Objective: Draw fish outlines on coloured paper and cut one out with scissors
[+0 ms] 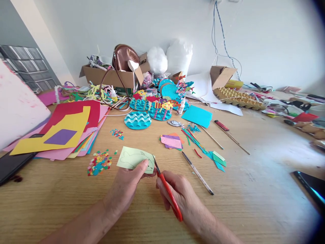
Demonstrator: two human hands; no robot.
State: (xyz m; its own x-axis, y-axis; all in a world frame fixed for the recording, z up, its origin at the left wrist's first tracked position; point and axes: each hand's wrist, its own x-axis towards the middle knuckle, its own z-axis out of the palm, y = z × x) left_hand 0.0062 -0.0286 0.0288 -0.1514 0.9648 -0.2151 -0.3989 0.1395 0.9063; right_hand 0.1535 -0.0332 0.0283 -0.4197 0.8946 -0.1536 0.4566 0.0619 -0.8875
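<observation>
My left hand (128, 186) pinches a pale green piece of paper (130, 157) with a fish drawn on it, thumb on top and fingers beneath. Red-handled scissors (169, 195) are in my right hand (180, 193), their blades pointing up at the paper's right edge. Whether the blades are touching the paper I cannot tell. Just beyond, a small stack of coloured paper pieces (171, 141) has a pink one with a drawing on top. To the right of the scissors lies a pen (198, 173). Colourful paper dots (99, 162) are heaped left of the green paper.
Coloured sheets (68, 117) pile up at the left beside a dark phone (15, 164). Turquoise wave-patterned discs (137, 120) and a glue bottle (180, 106) stand mid-table. Blue card (197, 116), sticks (212, 138) and paper strips (196, 140) lie right. A cardboard box (109, 76) sits behind.
</observation>
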